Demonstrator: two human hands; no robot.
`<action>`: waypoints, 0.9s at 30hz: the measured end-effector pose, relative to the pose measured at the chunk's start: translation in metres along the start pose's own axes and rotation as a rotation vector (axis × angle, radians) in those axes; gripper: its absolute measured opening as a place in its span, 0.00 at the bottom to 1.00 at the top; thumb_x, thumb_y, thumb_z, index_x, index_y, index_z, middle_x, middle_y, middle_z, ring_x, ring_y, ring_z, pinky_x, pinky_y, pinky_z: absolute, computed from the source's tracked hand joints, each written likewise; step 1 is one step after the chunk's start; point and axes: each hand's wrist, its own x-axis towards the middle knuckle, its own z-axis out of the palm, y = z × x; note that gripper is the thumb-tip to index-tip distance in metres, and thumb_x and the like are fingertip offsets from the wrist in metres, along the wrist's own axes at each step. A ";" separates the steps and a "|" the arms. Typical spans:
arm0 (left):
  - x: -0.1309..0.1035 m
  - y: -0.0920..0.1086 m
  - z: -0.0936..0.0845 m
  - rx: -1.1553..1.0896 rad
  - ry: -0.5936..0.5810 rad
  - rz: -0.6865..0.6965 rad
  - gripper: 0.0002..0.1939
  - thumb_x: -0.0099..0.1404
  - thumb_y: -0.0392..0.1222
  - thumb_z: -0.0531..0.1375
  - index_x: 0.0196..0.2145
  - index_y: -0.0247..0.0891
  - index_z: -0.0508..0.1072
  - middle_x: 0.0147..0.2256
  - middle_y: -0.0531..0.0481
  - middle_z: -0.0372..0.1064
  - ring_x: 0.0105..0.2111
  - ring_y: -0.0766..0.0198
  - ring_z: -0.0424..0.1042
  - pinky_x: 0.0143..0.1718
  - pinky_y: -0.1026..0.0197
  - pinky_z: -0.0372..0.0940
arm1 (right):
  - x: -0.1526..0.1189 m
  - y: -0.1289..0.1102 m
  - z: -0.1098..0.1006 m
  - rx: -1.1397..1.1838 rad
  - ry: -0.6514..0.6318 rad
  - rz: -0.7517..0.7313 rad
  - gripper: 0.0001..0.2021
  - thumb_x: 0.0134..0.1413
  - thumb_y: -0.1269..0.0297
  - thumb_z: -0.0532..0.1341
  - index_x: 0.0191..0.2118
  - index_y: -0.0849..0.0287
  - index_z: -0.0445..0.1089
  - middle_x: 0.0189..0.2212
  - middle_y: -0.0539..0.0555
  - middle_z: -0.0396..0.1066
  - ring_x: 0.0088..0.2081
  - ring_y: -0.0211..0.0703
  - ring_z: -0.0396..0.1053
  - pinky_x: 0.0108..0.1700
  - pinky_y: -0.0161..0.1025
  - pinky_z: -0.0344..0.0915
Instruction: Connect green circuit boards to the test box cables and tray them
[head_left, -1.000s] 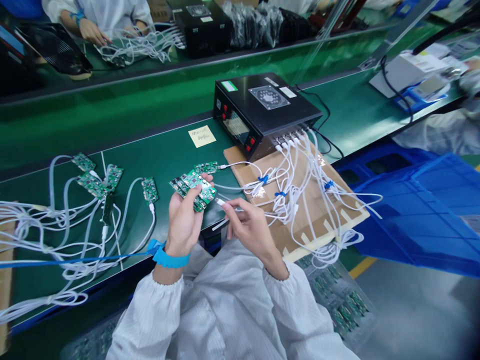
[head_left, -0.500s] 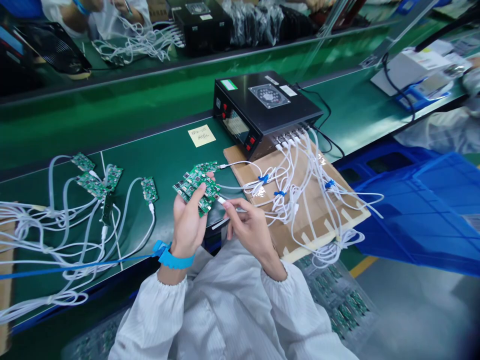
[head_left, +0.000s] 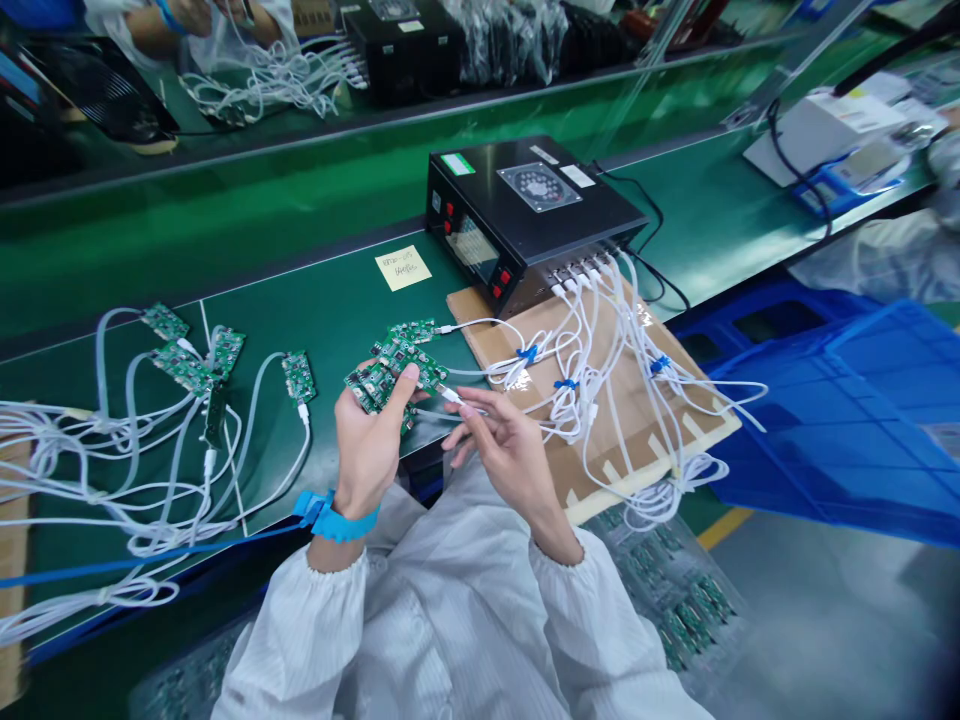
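My left hand [head_left: 369, 435], with a blue wrist strap [head_left: 341, 520], is closed around a small cluster of green circuit boards [head_left: 403, 362], its thumb pressed on top. They overlap, so I cannot tell exactly how many there are. My right hand [head_left: 512, 455] has its thumb and forefinger on a white cable plug [head_left: 452, 396] at the boards' lower right edge; its other fingers are loosely spread. Whether the plug is fully seated cannot be made out. Another plug [head_left: 444, 329] sits in the farthest board, just beyond the hand.
A black tester box [head_left: 536, 205] stands behind, with several white cables [head_left: 574, 350] running over a cardboard sheet [head_left: 637, 450]. More cabled circuit boards [head_left: 298, 378] lie on the left. A yellow note [head_left: 403, 268] lies by the box. Blue crates [head_left: 847, 420] are at right.
My left hand has shifted slightly left and turned the boards. The fingers of my right hand have loosened and spread, and the plug sits a little farther right and higher.
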 end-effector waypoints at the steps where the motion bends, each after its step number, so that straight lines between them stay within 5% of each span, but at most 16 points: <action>1: -0.001 -0.001 0.001 -0.003 0.001 0.002 0.17 0.60 0.52 0.71 0.39 0.38 0.76 0.40 0.47 0.78 0.34 0.61 0.77 0.38 0.59 0.74 | 0.000 0.001 0.001 0.011 0.015 0.000 0.20 0.59 0.48 0.68 0.48 0.57 0.71 0.40 0.55 0.79 0.28 0.40 0.78 0.24 0.35 0.77; 13: -0.005 0.006 0.001 0.195 -0.034 0.069 0.16 0.63 0.53 0.68 0.31 0.40 0.71 0.27 0.53 0.72 0.28 0.64 0.73 0.34 0.61 0.69 | -0.001 0.001 0.008 -0.044 0.173 -0.045 0.18 0.58 0.49 0.68 0.43 0.59 0.74 0.34 0.54 0.80 0.17 0.35 0.70 0.14 0.31 0.68; 27: -0.006 -0.003 0.007 0.168 0.014 0.069 0.17 0.61 0.52 0.70 0.32 0.40 0.69 0.28 0.54 0.70 0.27 0.66 0.71 0.34 0.63 0.67 | 0.003 0.009 0.009 -0.076 0.201 -0.043 0.20 0.58 0.46 0.67 0.43 0.59 0.76 0.35 0.56 0.81 0.16 0.33 0.68 0.12 0.30 0.63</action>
